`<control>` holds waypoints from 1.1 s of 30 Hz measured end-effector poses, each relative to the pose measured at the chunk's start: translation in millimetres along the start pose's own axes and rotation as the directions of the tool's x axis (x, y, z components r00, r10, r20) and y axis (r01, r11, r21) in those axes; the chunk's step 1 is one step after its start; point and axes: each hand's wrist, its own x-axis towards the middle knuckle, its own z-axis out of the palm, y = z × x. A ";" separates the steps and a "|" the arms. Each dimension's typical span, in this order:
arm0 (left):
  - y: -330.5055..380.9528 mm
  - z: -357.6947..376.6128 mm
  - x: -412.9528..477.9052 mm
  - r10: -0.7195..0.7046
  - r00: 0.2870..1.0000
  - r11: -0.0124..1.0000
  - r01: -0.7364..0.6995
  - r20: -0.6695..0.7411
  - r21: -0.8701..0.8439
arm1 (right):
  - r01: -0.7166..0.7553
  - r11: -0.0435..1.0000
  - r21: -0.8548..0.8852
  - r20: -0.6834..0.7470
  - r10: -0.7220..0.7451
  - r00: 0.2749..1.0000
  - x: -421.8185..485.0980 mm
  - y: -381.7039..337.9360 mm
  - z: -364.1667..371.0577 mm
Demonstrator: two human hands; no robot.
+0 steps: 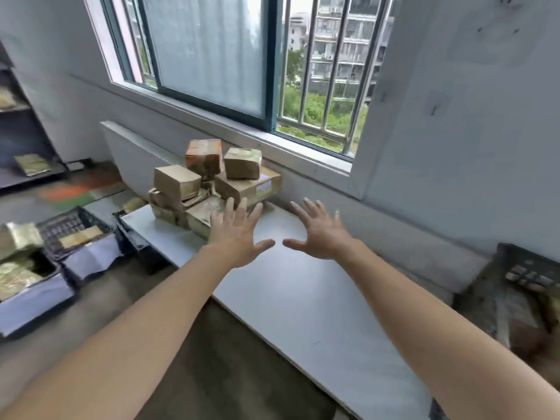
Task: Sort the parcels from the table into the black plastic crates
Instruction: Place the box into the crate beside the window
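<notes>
White table [303, 298] under window: parcel pile [212, 183] unsorted, just beyond spread fingertips. Left hand [235, 234], right hand [321, 234] splayed, holding nothing. Black crates [75, 225] left hold several parcels.

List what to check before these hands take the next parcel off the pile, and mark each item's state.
1. Hands free: left hand and right hand are spread and hold nothing. ok
2. Work remaining on the table: a pile of parcels stands at its far end. ok
3. Pile steady: the orange parcel on top sits tilted. not ok
4. Contact: the left fingers overlap the pile in this view. cannot tell
5. Room in the black crate on the floor to the left: bare mesh shows. ok
</notes>
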 end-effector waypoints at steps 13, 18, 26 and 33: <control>-135.4 67.0 56.1 -0.113 0.980 0.991 0.124 0.166 -0.057 | 0.018 0.990 0.141 0.077 -0.030 0.997 135.4 -91.0 76.0; -167.7 92.9 114.6 -0.124 0.966 0.987 0.144 0.226 -0.071 | -0.024 0.977 0.211 0.123 -0.002 0.992 198.3 -96.9 116.1; -202.2 141.5 192.6 -0.098 0.934 0.984 0.143 0.342 -0.108 | -0.133 0.958 0.254 0.250 0.068 0.966 288.3 -102.4 169.2; -224.7 184.4 229.8 -0.035 0.910 0.977 0.117 0.412 -0.176 | -0.142 0.969 0.201 0.327 0.071 0.942 313.9 -109.8 209.9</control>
